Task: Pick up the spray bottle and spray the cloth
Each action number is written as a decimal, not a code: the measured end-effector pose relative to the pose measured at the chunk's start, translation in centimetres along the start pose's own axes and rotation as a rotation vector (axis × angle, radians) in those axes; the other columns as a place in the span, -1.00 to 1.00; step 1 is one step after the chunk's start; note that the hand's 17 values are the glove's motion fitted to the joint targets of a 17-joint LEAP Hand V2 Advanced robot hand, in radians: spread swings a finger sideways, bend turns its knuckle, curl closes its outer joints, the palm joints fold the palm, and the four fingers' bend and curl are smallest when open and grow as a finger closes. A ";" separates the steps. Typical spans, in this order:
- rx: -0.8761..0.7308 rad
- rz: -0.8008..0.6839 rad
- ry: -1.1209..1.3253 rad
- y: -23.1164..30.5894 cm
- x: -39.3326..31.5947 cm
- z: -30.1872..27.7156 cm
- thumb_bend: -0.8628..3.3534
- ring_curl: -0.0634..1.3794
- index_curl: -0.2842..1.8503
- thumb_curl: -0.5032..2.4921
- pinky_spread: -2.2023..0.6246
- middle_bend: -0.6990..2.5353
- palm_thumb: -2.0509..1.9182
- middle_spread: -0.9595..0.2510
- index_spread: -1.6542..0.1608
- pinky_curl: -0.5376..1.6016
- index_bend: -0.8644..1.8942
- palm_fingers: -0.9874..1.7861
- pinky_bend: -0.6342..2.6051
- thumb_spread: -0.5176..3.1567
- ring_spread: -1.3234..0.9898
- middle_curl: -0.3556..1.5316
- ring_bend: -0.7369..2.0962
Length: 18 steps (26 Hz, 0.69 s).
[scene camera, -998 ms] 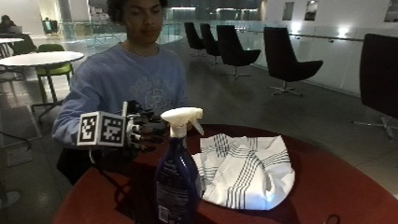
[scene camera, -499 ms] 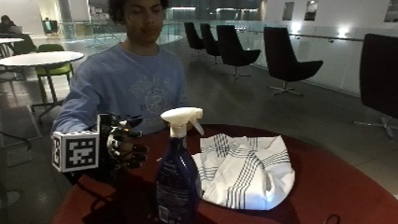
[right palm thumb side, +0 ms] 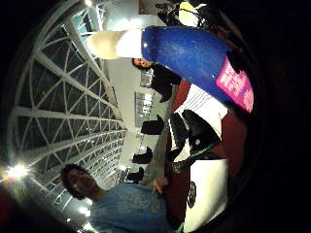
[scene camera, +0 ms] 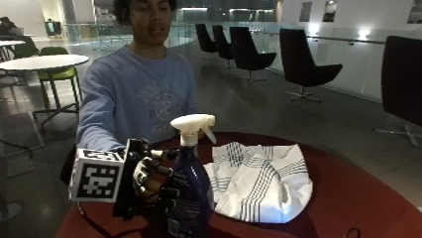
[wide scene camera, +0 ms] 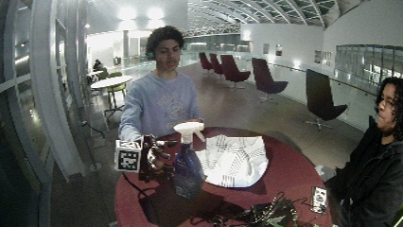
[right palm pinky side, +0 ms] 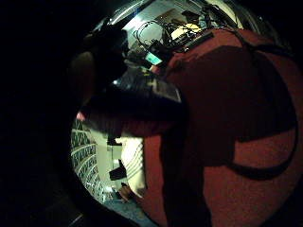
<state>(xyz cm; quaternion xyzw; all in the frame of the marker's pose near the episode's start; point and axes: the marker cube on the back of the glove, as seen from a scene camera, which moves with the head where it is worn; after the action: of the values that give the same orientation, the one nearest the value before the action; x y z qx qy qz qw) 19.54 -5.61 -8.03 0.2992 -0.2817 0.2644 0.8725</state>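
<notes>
Right then, hand: the gloved right hand [scene camera: 148, 181] is up against the side of the spray bottle [scene camera: 188, 191], palm turned to it.
Fingers: the fingers [scene camera: 158, 168] are curling round the blue body, low down and well under the white trigger head [scene camera: 192, 128]; whether they have closed fully on it I cannot tell from where I stand.
Bottle: it stands upright on the round red worktop [scene camera: 356, 198], right in the curl of the fingers, nozzle pointing away from them towards the cloth.
Cloth: the white striped cloth [scene camera: 260, 181] lies crumpled on the far side of the bottle from the fingers, just beside it.
Palm cameras: the blue body [right palm thumb side: 194, 53] fills the thumb side, so it sits close to the palm.
Risk: a hold this low leaves the trigger out of reach, I'd say; a lift could tip the tall bottle, or the hand must shuffle upward and may slip.
</notes>
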 end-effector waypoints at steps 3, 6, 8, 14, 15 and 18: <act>0.038 -0.032 0.044 -1.2 0.2 1.2 -0.55 -0.42 -0.56 -0.44 0.71 -0.39 0.40 0.54 0.43 -0.18 -0.32 0.14 -0.35 -0.13 0.16 -0.23 -0.13; 0.100 -0.064 0.096 -1.8 0.5 1.9 -0.56 -0.42 -0.58 -0.44 0.70 -0.39 0.41 0.54 0.43 -0.17 -0.33 0.20 -0.33 -0.15 0.15 -0.23 -0.10; 0.153 -0.072 0.122 -2.2 0.6 2.2 -0.57 -0.42 -0.58 -0.44 0.70 -0.39 0.41 0.54 0.44 -0.17 -0.33 0.22 -0.32 -0.17 0.14 -0.23 -0.09; 0.215 -0.083 0.173 -2.8 0.8 2.5 -0.57 -0.40 -0.60 -0.42 0.69 -0.36 0.45 0.54 0.45 -0.16 -0.35 0.29 -0.30 -0.20 0.12 -0.20 -0.06; 0.221 -0.087 0.174 -2.9 0.8 2.6 -0.57 -0.39 -0.61 -0.42 0.69 -0.36 0.46 0.53 0.45 -0.16 -0.35 0.29 -0.29 -0.20 0.12 -0.20 -0.05; 0.239 -0.106 0.175 -3.1 0.9 2.6 -0.57 -0.39 -0.61 -0.40 0.68 -0.36 0.48 0.53 0.46 -0.15 -0.34 0.30 -0.29 -0.21 0.11 -0.20 -0.05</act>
<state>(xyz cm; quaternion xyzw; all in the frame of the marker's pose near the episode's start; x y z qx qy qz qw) 21.30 -9.23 -6.86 0.3911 -0.1551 0.2748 0.8646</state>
